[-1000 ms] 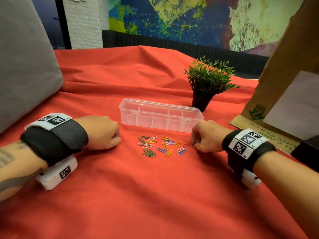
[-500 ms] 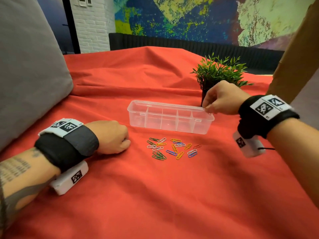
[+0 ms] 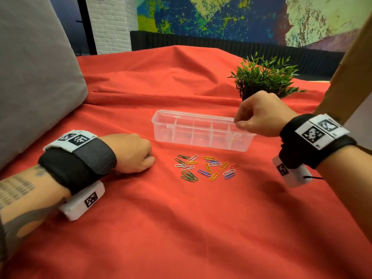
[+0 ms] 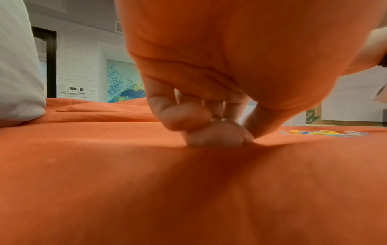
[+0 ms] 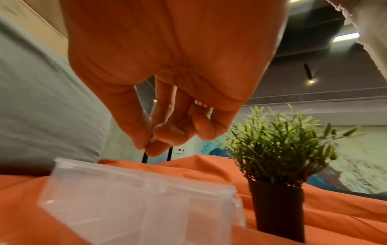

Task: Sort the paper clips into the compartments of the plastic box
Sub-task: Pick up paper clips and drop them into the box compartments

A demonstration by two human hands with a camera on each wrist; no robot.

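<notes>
A clear plastic box (image 3: 163,119) with several compartments lies on the red cloth. In front of it several loose coloured paper clips (image 3: 205,168) are scattered. My right hand (image 3: 238,123) hovers over the box's right end, thumb and forefinger tips pressed together, with no clip visible between them. A small yellowish clip (image 3: 233,138) shows in the rightmost compartment. From the right wrist, the pinched hand (image 5: 148,145) is just above the box (image 5: 136,199). My left hand (image 3: 138,154) rests as a fist on the cloth left of the clips, and the left wrist view shows that hand (image 4: 209,131) holding nothing.
A small potted plant (image 3: 265,81) stands right behind the box's right end, close to my right hand. A grey pillow (image 3: 34,77) fills the left side. A cardboard sheet (image 3: 346,73) leans at the right edge. Red cloth (image 3: 181,228) stretches toward me.
My right hand lifted from the clip pile with a pinched clip and rose to the box's right end. A clip now lies in the rightmost compartment. The left hand stayed put.
</notes>
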